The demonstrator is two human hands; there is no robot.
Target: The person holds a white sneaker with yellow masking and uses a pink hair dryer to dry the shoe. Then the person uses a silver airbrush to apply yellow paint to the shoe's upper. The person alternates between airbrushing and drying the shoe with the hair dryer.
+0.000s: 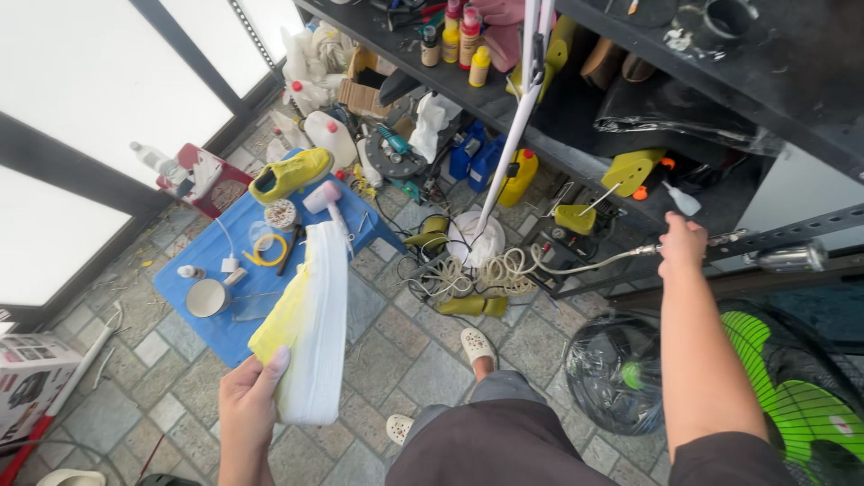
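**One shoe in hand, one hand at the shelf**

My left hand (247, 396) has its fingers (273, 367) clenched around the heel of a yellow-and-white shoe (309, 324), sole turned rightward, held above the tiled floor (396, 342). My right hand (682, 245) reaches to the metal shelf rail (792, 236), fingers closed on a thin metal nozzle with a hose (589, 264). The matching yellow shoe (290, 173) rests on the low blue table (202, 270), well apart.

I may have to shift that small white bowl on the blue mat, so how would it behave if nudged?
The white bowl looks low and wide, so it would probably slide, not tip. It seems small and likely light. The blue mat beneath looks smooth, so little may stop it skidding.
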